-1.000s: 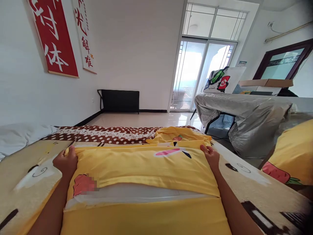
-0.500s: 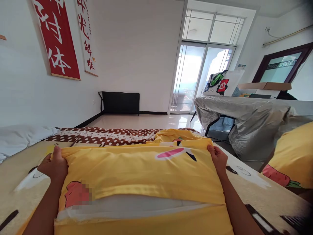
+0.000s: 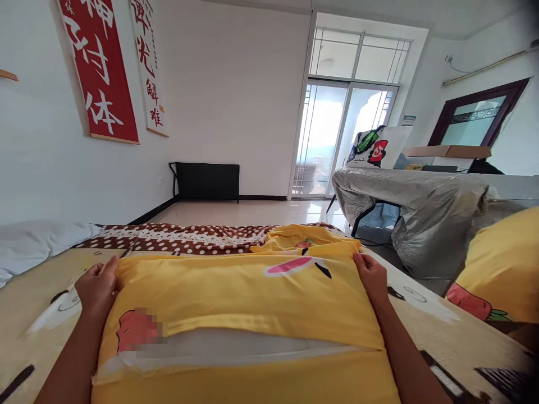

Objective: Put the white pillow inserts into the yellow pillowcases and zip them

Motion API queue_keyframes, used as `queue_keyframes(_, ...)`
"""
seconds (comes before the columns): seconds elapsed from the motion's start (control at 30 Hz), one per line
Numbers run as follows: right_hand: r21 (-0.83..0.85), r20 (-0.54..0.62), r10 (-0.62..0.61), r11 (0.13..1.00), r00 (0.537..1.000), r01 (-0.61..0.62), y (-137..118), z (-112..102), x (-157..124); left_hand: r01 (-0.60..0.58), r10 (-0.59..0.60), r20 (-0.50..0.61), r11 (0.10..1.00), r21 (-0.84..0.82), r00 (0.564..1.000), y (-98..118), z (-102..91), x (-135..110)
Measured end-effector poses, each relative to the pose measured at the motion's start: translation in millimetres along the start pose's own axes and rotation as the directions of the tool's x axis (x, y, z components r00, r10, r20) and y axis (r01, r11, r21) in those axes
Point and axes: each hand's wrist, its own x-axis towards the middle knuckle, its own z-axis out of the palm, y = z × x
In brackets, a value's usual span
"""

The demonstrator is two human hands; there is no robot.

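A yellow pillowcase with a printed carrot and a pink-and-white shape lies in front of me. Through a long slit in its near side shows the white inner pillow. My left hand is closed, pinching the far left corner of the case. At the far right corner, my right hand has its fingers closed on the fabric too. Just beyond the far edge is another crumpled yellow cloth with a small carrot print.
The pillow rests on a beige patterned bedspread. A brown polka-dot blanket and a white pillow lie behind. To the right are a yellow carrot-print pillow and a table with a silver cover.
My left hand has shifted slightly right and down with its corner, and its thumb is lower. The right hand has moved a little left, still on its corner.
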Motion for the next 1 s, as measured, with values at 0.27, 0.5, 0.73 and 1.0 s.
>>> queue_keyframes(0.27,-0.184,0.316,-0.269,0.924,0.91,0.336,-73,-31,-43,-0.53,0.385,0.745,0.846,-0.049,0.545,58,-28.3,-40)
queue_keyframes(0.5,0.134,0.851,-0.454,0.673,0.263,0.728,-148,-61,-139,-0.846,0.309,0.936,0.442,-0.297,-0.168,76,-30.5,-147)
queue_keyframes(0.73,0.041,0.794,-0.515,0.576,0.323,0.816,-148,-38,-148,-0.911,0.28,0.956,0.364,-0.193,-0.09,90,-16.3,-155)
queue_keyframes(1.0,-0.054,0.715,-0.596,0.473,0.364,0.88,-150,-38,-157,-0.911,0.17,0.981,0.381,-0.154,-0.095,103,-42.4,-172)
